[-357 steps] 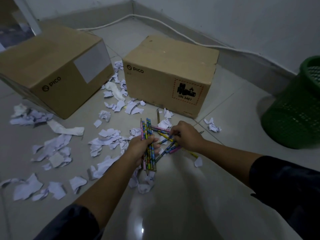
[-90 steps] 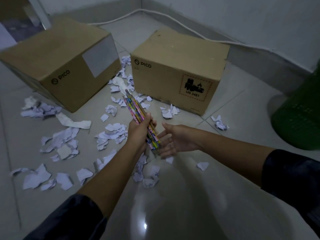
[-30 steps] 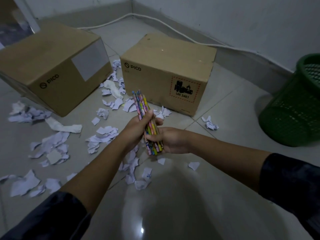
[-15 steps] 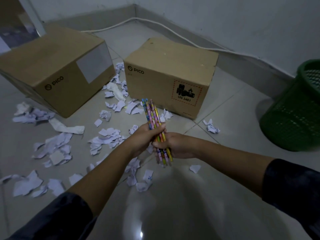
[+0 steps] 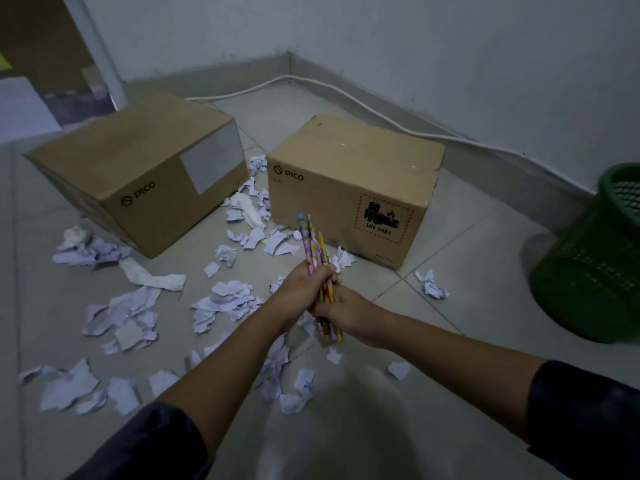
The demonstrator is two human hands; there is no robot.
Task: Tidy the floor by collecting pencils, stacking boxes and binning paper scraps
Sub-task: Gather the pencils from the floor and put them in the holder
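Pencils (image 5: 316, 252) gathered, bundle gripped by left hand (image 5: 300, 286) and right hand (image 5: 341, 308) above floor. Boxes (image 5: 349, 183) unstacked, side by side. Paper scraps (image 5: 225, 299) strewn; bin (image 5: 595, 258) waits right.

Pencil bundle (image 5: 314, 247) in both hands, 2 boxes (image 5: 349, 181) beyond
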